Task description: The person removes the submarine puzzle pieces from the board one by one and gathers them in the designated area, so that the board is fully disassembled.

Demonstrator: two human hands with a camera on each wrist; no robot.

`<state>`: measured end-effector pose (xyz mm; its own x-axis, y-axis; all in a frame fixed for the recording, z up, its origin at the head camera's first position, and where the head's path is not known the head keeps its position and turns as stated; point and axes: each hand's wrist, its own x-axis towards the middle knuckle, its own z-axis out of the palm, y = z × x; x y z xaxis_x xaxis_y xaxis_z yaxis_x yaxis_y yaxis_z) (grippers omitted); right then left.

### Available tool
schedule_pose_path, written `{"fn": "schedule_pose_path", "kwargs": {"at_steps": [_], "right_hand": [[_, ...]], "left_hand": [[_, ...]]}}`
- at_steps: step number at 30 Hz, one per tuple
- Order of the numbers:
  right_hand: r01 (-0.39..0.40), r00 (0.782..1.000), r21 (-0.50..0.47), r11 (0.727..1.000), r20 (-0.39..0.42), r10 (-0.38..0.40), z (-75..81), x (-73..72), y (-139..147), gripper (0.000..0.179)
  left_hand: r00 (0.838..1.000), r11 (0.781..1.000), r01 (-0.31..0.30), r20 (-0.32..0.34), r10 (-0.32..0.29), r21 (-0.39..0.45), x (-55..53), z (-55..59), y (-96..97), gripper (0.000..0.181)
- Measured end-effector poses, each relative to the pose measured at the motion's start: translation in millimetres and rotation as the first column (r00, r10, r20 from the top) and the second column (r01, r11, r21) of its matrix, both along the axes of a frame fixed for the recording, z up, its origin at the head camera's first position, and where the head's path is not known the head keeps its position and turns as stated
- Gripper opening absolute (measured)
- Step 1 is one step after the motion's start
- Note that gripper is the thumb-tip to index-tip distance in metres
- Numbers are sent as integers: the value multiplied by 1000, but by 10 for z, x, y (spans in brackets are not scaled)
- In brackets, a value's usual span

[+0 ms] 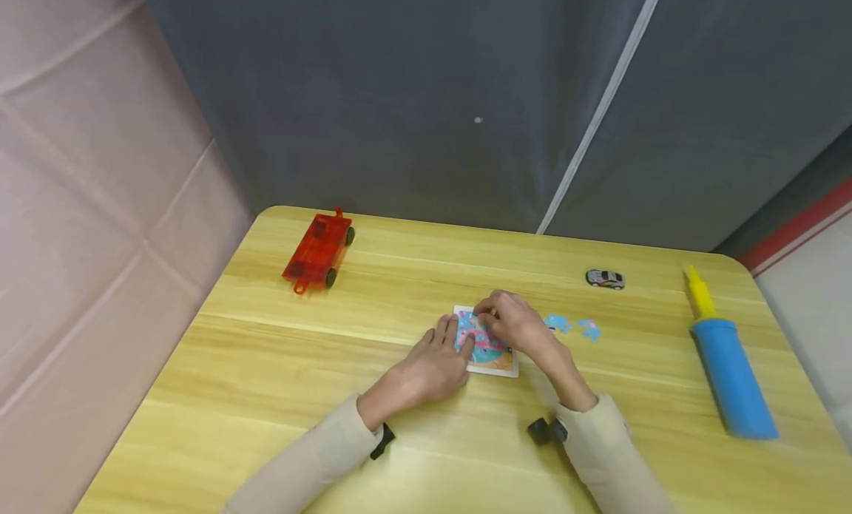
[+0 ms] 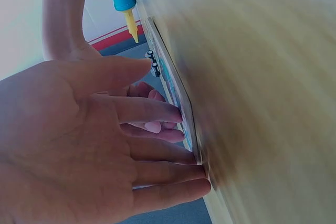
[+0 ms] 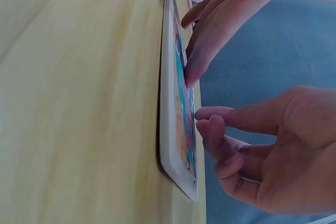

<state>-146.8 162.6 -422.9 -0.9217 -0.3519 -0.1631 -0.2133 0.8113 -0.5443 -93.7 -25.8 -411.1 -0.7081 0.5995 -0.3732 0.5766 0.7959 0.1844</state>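
Note:
A small jigsaw puzzle (image 1: 498, 359) in a white-rimmed tray lies flat on the table, printed in pink, blue and orange. My left hand (image 1: 435, 362) rests along its left side. Its fingers are extended, with the fingertips at the rim and on the picture. Over the puzzle's upper part, my right hand (image 1: 515, 322) has thumb and forefinger brought together, pinching a puzzle piece at the surface; the fingertips hide most of it. In the right wrist view, the right hand's thumb and forefinger (image 3: 215, 116) meet close against the picture. Loose blue puzzle pieces (image 1: 589, 330) lie to the right.
A red see-through toy wagon (image 1: 318, 249) with black wheels stands at the table's back left. Behind the loose pieces is a small silver toy car (image 1: 605, 279). A blue hand pump (image 1: 734, 377) with a yellow nozzle lies on the right. A dark curtain (image 1: 373, 107) hangs behind the table.

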Motion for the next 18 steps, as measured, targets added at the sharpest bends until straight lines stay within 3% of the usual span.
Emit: {"fn": "schedule_pose_path", "kwargs": {"at_steps": [5, 10, 13, 18], "right_hand": [[-1, 1000, 5, 1000, 3, 1, 5, 11, -5, 20], [29, 1000, -31, 999, -5, -30, -32, 8, -21, 19], [48, 999, -57, 997, -15, -49, -63, 6, -28, 16], [76, 996, -93, 993, -39, -80, -112, -8, -42, 11]], "left_hand": [[999, 1000, 19, -25, -19, -15, -1, 3, -2, 60], [1000, 1000, 14, -4, -15, -19, -16, -44, 0, 60], [1000, 1000, 4, 23, -5, 22, -54, -174, -14, 62], [1000, 1000, -6, 25, 6, 7, -53, -142, -6, 61]]}}
